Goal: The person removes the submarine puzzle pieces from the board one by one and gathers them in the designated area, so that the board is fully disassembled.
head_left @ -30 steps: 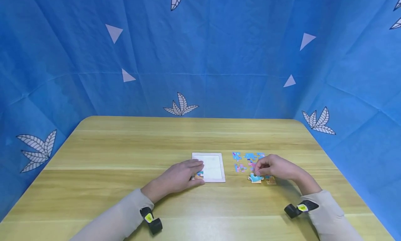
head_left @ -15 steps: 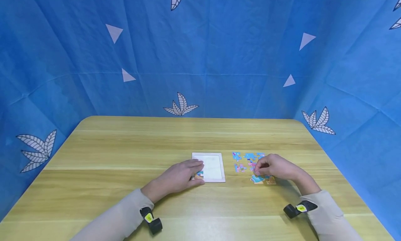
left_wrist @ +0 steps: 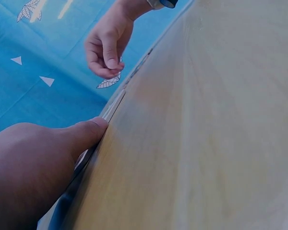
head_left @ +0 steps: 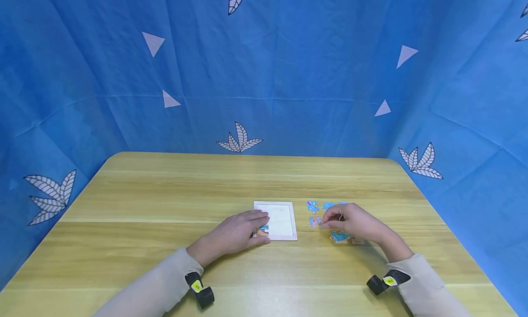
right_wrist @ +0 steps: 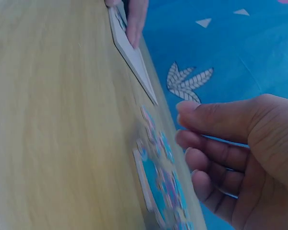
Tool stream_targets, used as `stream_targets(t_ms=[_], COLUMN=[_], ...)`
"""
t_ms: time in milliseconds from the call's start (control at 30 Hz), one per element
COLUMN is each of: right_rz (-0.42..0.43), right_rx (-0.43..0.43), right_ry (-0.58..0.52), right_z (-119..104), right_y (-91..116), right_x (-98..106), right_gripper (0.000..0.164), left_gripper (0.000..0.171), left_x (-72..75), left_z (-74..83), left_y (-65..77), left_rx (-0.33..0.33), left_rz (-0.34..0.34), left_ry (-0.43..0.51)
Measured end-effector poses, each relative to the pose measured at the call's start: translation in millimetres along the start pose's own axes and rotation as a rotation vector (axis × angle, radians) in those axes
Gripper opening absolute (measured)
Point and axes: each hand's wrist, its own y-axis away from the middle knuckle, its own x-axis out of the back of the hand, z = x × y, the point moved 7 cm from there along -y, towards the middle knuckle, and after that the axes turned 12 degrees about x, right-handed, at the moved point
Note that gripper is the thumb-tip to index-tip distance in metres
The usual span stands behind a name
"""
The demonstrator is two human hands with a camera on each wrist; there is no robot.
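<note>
My left hand (head_left: pixel 239 231) rests across the left side of a white puzzle tray (head_left: pixel 281 221), its thumb at the front edge. One puzzle piece (head_left: pixel 262 231), sandy and blue, lies in the tray's front left corner, partly under the fingers. My right hand (head_left: pixel 350 221) hovers over the loose pieces, fingertips close by a pink and blue piece (head_left: pixel 312 222). In the right wrist view, the thumb and loosely curled fingers hold nothing. A blue and sandy puzzle piece (head_left: pixel 340 236) lies just in front of that hand, which hides other pieces beneath it.
Blue puzzle pieces (head_left: pixel 312 206) lie behind the right hand, to the right of the tray. Everything sits on a light wooden table (head_left: pixel 165 193). A blue patterned cloth (head_left: pixel 288 69) hangs around the back and sides.
The blue and sandy piece has shifted slightly right, against its sandy neighbour. My right hand has since moved left, away from it, towards the pink and blue piece. The left hand stays put.
</note>
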Motion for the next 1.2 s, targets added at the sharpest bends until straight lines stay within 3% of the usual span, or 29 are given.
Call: stream_targets(t_ms=[433,700,967,1200], right_rz=[0.047,0.021,0.001,0.004], right_rx=[0.099,0.147,0.192,0.190], right_ry=[0.033,0.069,0.100,0.122], right_z=[-33,-51,-61,-65], right_y=[-33,-51,-67,-81], right_x=[-23,-37,-51,-63], right_gripper=[0.006,0.013,0.015,0.018], left_gripper=[0.062,0.065,0.070,0.071], left_x=[1.7,0.9,-2.1,-0.9], left_z=[-1.0,-2.3,-6.6,-7.2], left_y=[-0.9,-3.4,-3.9,-4.0], left_rx=[0.023,0.034,0.070,0.058], left_rz=[0.028,0.035,0.009,0.026], left_ry=[0.042,0.037,0.024,-0.007])
